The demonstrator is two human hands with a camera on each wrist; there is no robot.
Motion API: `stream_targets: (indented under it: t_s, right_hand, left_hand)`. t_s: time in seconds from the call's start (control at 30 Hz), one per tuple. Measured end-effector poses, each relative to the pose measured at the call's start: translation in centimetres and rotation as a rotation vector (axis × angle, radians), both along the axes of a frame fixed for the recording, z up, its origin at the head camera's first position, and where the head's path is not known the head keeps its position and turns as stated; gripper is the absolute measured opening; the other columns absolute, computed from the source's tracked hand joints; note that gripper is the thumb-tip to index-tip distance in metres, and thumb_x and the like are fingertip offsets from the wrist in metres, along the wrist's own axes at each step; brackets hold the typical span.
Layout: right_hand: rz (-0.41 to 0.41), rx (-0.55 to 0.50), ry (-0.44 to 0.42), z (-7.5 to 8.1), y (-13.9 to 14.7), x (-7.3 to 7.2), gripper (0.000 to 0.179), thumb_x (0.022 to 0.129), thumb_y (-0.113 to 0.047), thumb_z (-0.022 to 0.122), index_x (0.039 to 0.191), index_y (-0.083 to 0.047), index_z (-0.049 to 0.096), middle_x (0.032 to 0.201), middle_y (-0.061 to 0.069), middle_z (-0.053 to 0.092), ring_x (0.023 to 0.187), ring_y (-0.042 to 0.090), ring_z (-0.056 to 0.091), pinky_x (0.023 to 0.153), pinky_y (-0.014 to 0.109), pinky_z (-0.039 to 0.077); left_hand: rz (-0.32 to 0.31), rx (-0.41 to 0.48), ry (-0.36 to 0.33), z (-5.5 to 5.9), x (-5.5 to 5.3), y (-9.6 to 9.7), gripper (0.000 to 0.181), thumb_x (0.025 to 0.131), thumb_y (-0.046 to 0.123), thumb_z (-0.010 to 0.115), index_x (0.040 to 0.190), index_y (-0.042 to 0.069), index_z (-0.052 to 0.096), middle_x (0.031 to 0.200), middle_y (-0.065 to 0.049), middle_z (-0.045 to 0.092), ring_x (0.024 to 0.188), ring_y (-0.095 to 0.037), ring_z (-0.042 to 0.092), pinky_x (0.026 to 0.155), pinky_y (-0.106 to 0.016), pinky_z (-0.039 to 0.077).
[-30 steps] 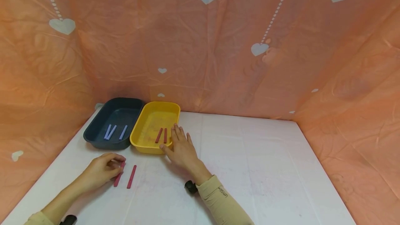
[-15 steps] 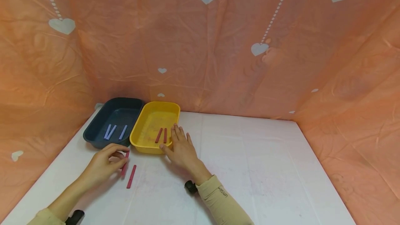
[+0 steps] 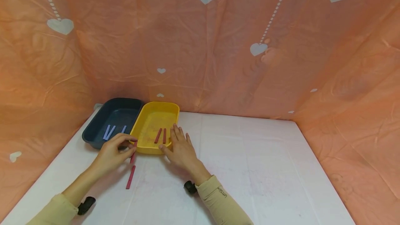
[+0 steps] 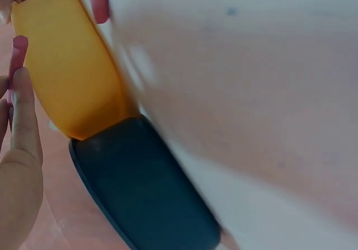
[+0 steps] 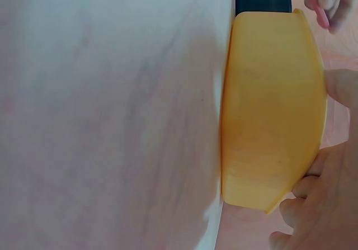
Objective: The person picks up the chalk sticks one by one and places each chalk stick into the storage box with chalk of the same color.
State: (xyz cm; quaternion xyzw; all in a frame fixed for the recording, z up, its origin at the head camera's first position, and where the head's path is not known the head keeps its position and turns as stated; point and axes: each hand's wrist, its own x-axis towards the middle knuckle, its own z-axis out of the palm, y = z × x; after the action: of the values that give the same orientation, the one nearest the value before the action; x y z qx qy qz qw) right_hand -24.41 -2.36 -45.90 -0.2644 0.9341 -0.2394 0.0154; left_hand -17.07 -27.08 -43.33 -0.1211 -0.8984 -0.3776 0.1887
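My left hand (image 3: 113, 151) pinches a slim red stick (image 3: 133, 157) between thumb and fingers, raised at the near left corner of the yellow tray (image 3: 150, 150). The same red stick (image 4: 18, 51) shows in the left wrist view. Just below it, another red stick (image 3: 130, 177) lies on the white table. Two more red sticks (image 3: 158, 135) lie inside the yellow tray. My right hand (image 3: 183, 150) rests on that tray's near right corner, fingers straight, thumb touching the rim (image 5: 326, 93).
A dark blue tray (image 3: 90, 141) stands against the yellow tray's left side, holding several pale purple sticks (image 3: 110, 132); my left hand partly covers one. Orange cloth (image 3: 237, 61) with pale hearts walls the white table (image 3: 250, 169) at the back and sides.
My left hand has lifted the red stick off the table and carried it right and away from me, up to the yellow tray's corner. My right hand has stayed in place.
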Motion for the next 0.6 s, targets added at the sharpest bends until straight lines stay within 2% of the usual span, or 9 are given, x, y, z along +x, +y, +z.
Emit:
stream_targets:
  t_s: [0.2,0.3,0.6]
  right_hand:
    - [-0.007,0.005,-0.001,0.0,-0.1,0.0,0.082,0.105,-0.058,0.047,0.165,-0.006,0.023,0.174,0.007,0.012,0.160,0.025,0.011,0.128,0.048,0.010]
    - [-0.011,0.009,-0.003,0.0,-0.1,0.0,0.082,0.105,-0.058,0.047,0.165,-0.007,0.023,0.174,0.007,0.012,0.160,0.025,0.011,0.128,0.048,0.009]
    - [-0.004,0.012,0.007,0.0,-0.1,0.0,0.082,0.106,-0.058,0.045,0.165,-0.006,0.023,0.174,0.008,0.012,0.160,0.025,0.012,0.128,0.048,0.010]
  left_hand:
    - [0.008,-0.006,-0.014,0.5,-1.1,0.4,0.031,0.085,-0.003,0.083,0.114,0.003,0.073,0.102,-0.007,0.065,0.084,-0.008,0.065,0.074,-0.016,0.056]
    - [0.001,0.007,-0.027,0.8,-1.6,0.5,0.031,0.087,-0.003,0.081,0.116,0.003,0.072,0.104,-0.009,0.065,0.086,-0.014,0.065,0.074,-0.011,0.053]
    - [0.007,0.007,-0.068,1.7,-3.4,0.8,0.030,0.091,0.001,0.078,0.120,0.001,0.070,0.113,-0.015,0.065,0.094,-0.031,0.067,0.074,-0.010,0.051]
